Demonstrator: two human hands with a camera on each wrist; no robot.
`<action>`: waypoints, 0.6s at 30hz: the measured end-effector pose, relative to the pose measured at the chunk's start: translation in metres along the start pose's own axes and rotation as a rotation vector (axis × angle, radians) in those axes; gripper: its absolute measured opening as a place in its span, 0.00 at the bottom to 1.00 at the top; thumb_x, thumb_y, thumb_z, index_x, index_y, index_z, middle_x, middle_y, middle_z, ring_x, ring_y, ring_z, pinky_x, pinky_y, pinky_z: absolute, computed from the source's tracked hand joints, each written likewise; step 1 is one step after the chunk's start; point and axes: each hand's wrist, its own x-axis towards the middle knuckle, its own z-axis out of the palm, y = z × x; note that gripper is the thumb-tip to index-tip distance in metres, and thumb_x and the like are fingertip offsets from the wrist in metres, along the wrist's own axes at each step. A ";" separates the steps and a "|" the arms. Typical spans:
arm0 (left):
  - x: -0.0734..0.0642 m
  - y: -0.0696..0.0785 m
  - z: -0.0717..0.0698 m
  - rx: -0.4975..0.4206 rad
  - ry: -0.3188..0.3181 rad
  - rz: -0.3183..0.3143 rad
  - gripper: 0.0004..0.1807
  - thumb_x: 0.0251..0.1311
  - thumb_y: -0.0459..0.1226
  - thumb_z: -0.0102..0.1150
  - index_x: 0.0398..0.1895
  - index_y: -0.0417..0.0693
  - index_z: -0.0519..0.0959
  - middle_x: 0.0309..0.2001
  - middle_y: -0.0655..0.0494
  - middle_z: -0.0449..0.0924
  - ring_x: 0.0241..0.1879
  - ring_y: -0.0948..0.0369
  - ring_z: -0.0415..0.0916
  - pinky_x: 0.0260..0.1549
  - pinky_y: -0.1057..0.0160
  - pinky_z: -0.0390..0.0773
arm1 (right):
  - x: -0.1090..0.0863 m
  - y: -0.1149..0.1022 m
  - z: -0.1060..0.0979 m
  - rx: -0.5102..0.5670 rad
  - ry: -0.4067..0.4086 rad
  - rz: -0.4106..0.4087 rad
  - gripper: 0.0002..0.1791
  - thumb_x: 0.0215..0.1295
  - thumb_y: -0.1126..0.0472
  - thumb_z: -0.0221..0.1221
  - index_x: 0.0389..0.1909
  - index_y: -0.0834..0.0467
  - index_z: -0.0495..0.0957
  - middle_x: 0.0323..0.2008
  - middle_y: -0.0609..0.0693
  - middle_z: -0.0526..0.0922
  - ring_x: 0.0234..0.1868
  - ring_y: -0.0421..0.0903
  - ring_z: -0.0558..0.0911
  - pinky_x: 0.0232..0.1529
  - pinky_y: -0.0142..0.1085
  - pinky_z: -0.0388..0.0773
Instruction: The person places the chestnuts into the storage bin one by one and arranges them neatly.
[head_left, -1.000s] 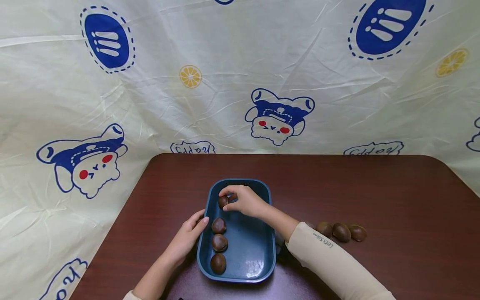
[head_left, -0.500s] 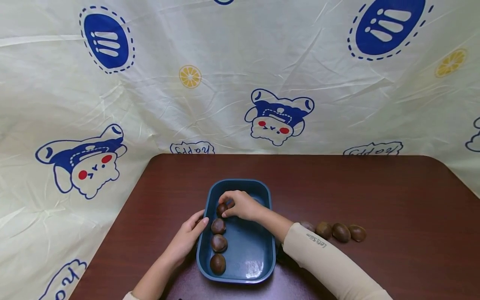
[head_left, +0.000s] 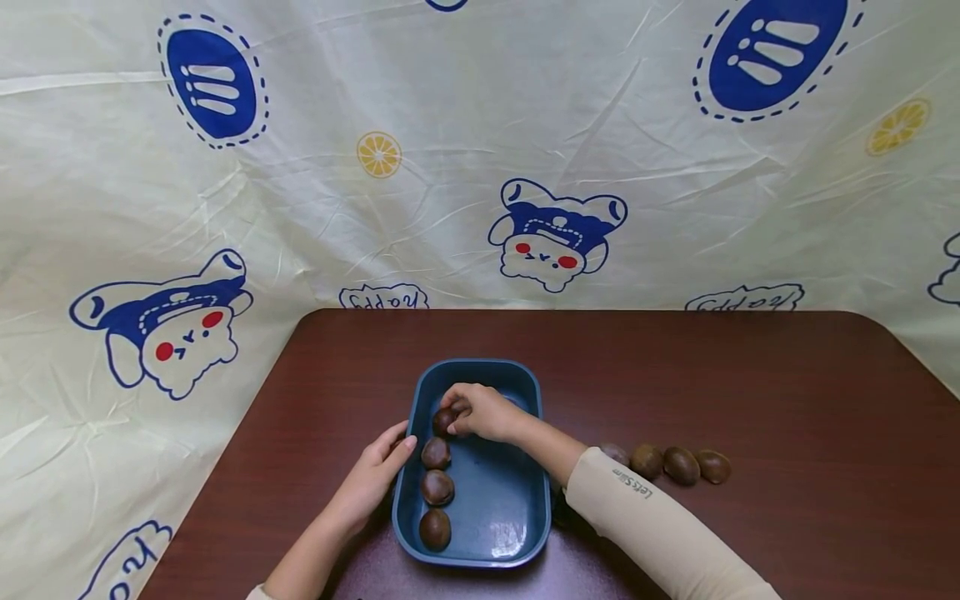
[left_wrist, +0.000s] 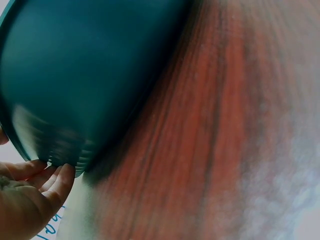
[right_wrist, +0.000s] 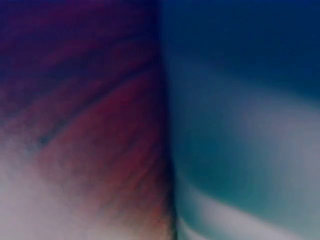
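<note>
Pinching a brown nut (head_left: 443, 422) in its fingers, the right hand (head_left: 483, 413) is inside the blue tray (head_left: 502, 487); whether a second nut sits behind those fingers is hard to tell. The left hand (head_left: 373, 471) grips the tray's side. Three nuts (head_left: 437, 488) line up nearer the person than the right hand, apparently done; at least four others (head_left: 681, 466) on the tabletop (head_left: 787, 392) to its right seem left to do.

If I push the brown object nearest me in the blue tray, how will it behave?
That brown object would probably roll, being rounded; its glossy surface may feel slippery. The blue tray has raised walls, likely containing it.
</note>
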 end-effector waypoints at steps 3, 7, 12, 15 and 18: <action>0.000 0.000 0.000 0.000 0.003 -0.004 0.27 0.64 0.45 0.47 0.61 0.38 0.62 0.54 0.40 0.69 0.49 0.52 0.69 0.46 0.56 0.71 | 0.000 0.001 0.000 -0.005 0.008 0.019 0.11 0.55 0.72 0.58 0.39 0.62 0.73 0.35 0.54 0.79 0.28 0.44 0.78 0.28 0.34 0.74; 0.000 0.000 0.000 0.002 0.006 -0.006 0.27 0.64 0.45 0.47 0.61 0.38 0.62 0.54 0.41 0.69 0.49 0.52 0.69 0.46 0.55 0.70 | 0.000 0.001 0.000 -0.054 0.033 0.004 0.10 0.52 0.74 0.59 0.35 0.62 0.74 0.32 0.52 0.79 0.26 0.42 0.77 0.26 0.32 0.73; 0.000 -0.001 -0.001 0.008 0.005 0.001 0.27 0.64 0.45 0.47 0.61 0.38 0.62 0.54 0.41 0.68 0.49 0.52 0.69 0.47 0.55 0.70 | 0.000 0.000 0.000 -0.047 0.042 0.012 0.10 0.52 0.75 0.58 0.36 0.63 0.75 0.31 0.52 0.79 0.27 0.43 0.77 0.27 0.33 0.73; 0.000 -0.001 -0.001 0.012 0.005 0.004 0.27 0.64 0.45 0.47 0.61 0.38 0.62 0.55 0.40 0.68 0.50 0.51 0.68 0.46 0.55 0.70 | -0.001 0.000 -0.001 -0.020 0.040 0.015 0.11 0.52 0.75 0.58 0.37 0.64 0.75 0.32 0.53 0.78 0.27 0.44 0.78 0.27 0.33 0.74; 0.000 -0.001 0.000 0.013 0.006 0.005 0.27 0.64 0.45 0.47 0.61 0.38 0.62 0.55 0.40 0.68 0.50 0.51 0.69 0.46 0.55 0.71 | -0.003 0.000 -0.004 -0.008 0.047 0.001 0.11 0.53 0.73 0.59 0.39 0.65 0.74 0.34 0.54 0.78 0.28 0.43 0.78 0.28 0.33 0.75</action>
